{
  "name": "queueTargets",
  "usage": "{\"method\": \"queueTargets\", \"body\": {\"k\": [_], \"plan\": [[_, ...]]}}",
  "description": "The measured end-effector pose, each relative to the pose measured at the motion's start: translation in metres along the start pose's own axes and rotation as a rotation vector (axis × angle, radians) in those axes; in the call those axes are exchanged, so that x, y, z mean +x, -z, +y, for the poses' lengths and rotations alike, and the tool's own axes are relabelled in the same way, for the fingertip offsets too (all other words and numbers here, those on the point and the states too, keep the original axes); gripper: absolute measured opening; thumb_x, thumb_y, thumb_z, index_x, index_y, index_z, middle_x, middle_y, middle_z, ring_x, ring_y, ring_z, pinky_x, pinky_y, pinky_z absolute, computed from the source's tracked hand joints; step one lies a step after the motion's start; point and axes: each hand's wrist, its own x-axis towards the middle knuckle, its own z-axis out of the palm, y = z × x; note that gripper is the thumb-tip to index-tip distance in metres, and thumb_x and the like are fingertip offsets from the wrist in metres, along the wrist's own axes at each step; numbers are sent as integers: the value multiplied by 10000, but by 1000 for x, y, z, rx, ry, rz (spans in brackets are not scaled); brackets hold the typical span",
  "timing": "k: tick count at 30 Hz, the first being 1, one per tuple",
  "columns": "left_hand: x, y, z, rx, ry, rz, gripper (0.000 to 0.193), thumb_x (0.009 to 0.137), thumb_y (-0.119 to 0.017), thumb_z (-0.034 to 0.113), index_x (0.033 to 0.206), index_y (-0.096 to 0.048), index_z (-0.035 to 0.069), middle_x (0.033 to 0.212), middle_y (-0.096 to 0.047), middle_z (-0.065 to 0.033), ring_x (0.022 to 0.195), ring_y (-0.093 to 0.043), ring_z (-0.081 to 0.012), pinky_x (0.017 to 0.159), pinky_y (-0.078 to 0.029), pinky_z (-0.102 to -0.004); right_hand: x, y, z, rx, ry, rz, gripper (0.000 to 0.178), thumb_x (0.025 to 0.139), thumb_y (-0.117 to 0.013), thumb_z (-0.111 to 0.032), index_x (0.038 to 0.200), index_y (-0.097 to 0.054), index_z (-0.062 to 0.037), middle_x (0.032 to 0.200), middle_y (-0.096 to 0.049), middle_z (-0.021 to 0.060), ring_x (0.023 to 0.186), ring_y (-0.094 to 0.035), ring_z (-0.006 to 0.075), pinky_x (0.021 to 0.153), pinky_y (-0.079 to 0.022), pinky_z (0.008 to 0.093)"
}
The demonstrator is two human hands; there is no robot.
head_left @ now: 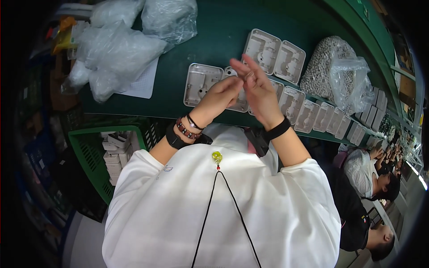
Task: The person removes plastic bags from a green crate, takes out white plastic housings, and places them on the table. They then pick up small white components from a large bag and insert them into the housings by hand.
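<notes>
My left hand (222, 94) is closed in a pinch above the near row of housings; whatever its fingertips hold is too small to make out. Against those fingertips comes my right hand (261, 93), its fingers stretched out and apart. A small pale glint shows at the base of the right fingers, and I cannot tell what it is. Below the hands lies a white plastic housing (191, 91) with its hollow inside facing up. Partly behind my left hand, a small round white part (229, 71) shows. Two more hollow housings (289, 62) lie beyond my right hand.
Several white housings (306, 117) line the green table (214, 33) to the right. A bag of small pale parts (328, 62) stands behind them. Clear plastic bags (118, 53) rest on a paper sheet (140, 82). A green crate (96, 161) holds white boxes. Other people (364, 174) sit farther right.
</notes>
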Motion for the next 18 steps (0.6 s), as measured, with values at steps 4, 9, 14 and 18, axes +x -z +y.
{"method": "queueTargets", "body": {"k": [4,9,14,18], "plan": [[8,-13,-8,-161,82,-37,213,924,-394,246,928,-506,65,623,-338,52,534,-293,-41,485,-245,-177,-18,6,6,-68,-61,44,491,875,-478,-235,1298,-320,-42,1303,-387,136,1177,-385,227,986,-277,333],[4,-12,-29,-192,41,-61,216,927,-392,258,919,-500,71,630,-320,52,539,-280,-46,486,-241,-179,-29,22,9,-466,21,-11,373,841,-520,-177,1192,-467,-60,1247,-448,112,1140,-420,222,956,-312,320],[3,-4,-37,-319,101,-138,240,929,-384,289,925,-487,72,643,-300,53,550,-259,-48,488,-230,-178,-34,35,9,-1086,257,-4,173,771,-566,-79,942,-586,-65,981,-578,85,918,-538,241,819,-397,326],[4,3,-42,-256,166,-44,249,909,-420,309,927,-477,68,610,-364,29,521,-340,-82,472,-280,-205,-17,42,9,-1354,420,-186,117,701,-602,-58,814,-574,-68,782,-570,66,752,-552,258,720,-415,338]]}}
